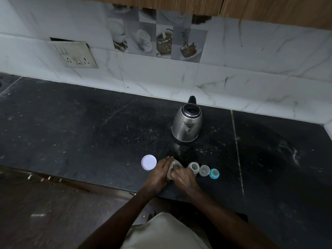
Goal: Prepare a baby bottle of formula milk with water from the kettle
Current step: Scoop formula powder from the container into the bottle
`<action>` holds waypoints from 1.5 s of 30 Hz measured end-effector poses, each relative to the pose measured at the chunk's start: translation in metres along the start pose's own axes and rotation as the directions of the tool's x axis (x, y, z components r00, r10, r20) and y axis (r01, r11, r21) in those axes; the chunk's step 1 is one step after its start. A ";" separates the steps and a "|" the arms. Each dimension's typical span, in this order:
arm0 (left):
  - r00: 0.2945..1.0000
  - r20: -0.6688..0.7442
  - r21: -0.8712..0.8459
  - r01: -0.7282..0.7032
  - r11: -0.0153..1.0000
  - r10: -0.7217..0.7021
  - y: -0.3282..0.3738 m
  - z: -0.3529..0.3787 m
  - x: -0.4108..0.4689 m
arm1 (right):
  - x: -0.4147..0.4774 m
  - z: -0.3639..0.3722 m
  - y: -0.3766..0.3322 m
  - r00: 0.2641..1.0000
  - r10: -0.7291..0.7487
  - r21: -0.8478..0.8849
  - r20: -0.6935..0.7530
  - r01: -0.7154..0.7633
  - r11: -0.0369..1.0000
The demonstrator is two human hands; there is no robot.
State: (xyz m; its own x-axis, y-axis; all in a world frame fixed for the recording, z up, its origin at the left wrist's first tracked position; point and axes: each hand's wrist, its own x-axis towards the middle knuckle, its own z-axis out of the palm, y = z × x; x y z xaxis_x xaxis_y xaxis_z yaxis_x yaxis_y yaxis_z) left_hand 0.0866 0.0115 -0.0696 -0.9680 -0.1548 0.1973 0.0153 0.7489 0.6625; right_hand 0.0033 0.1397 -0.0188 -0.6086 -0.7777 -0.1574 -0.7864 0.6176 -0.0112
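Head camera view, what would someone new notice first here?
The left hand and right hand grip a translucent container at the front edge of the dark counter. A steel kettle stands behind them, and a white lid lies just left of the hands.

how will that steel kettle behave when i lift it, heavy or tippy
The kettle is probably stable: its base is wider than its top. Its polished steel looks smooth, likely slippery; lift by the black handle. Weight depends on water inside, which the shut lid hides.
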 end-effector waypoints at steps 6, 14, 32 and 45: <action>1.000 -0.006 0.020 0.015 1.000 -0.015 -0.003 0.002 0.000 | -0.007 -0.006 -0.011 0.974 0.225 0.149 0.002 -0.223 0.963; 0.996 0.004 -0.016 0.089 0.996 -0.089 -0.009 0.000 -0.001 | -0.036 -0.008 -0.002 0.797 0.580 0.833 0.168 -0.429 0.348; 1.000 0.018 0.046 -0.018 0.999 0.017 -0.002 0.007 -0.002 | -0.016 -0.003 0.000 0.957 0.289 0.552 0.026 -0.255 0.794; 0.995 0.017 -0.026 0.098 0.995 -0.098 0.000 -0.002 -0.001 | -0.030 -0.001 0.001 0.813 0.564 0.825 0.147 -0.416 0.384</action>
State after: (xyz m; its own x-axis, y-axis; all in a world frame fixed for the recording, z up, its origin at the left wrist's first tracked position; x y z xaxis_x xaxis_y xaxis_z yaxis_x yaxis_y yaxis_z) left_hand 0.0877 0.0104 -0.0680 -0.9690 -0.2162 0.1195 -0.0731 0.7131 0.6972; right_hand 0.0211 0.1635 -0.0129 -0.9224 -0.2666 -0.2796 0.0385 0.6567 -0.7531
